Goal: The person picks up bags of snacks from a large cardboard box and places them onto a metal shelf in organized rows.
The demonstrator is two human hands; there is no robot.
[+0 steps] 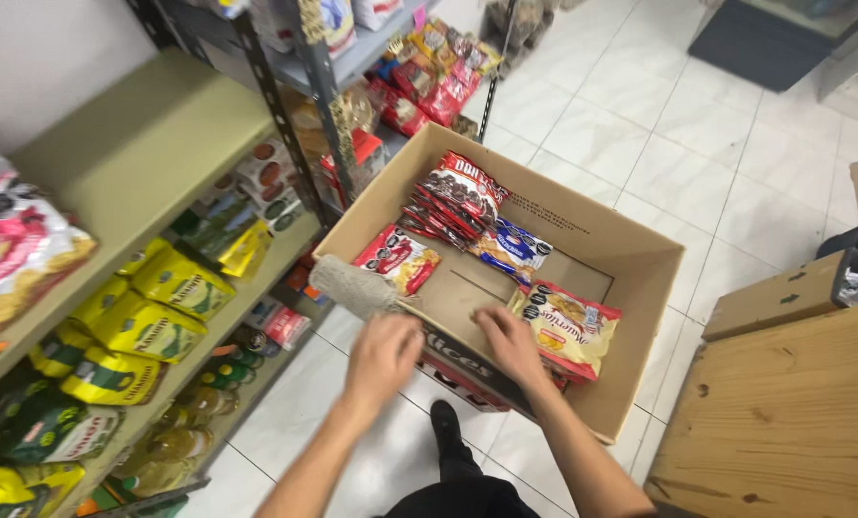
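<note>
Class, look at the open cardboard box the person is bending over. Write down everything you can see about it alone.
The cardboard box is plain brown, wide and shallow, with its top open. It sits tilted above the white tiled floor, its far corner against the metal shelf. Inside lie several snack packets: dark red ones stacked at the back, a blue one, a red and yellow one, and a cream one by the near wall, with bare cardboard between. The left hand and right hand rest on its near rim.

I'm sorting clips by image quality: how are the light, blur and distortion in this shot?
Head view: even indoor light, soft glare on the white floor tiles; left hand and right hand slightly motion-blurred at the cardboard box; wide-angle bending tilts the shelves near the edges.
</note>
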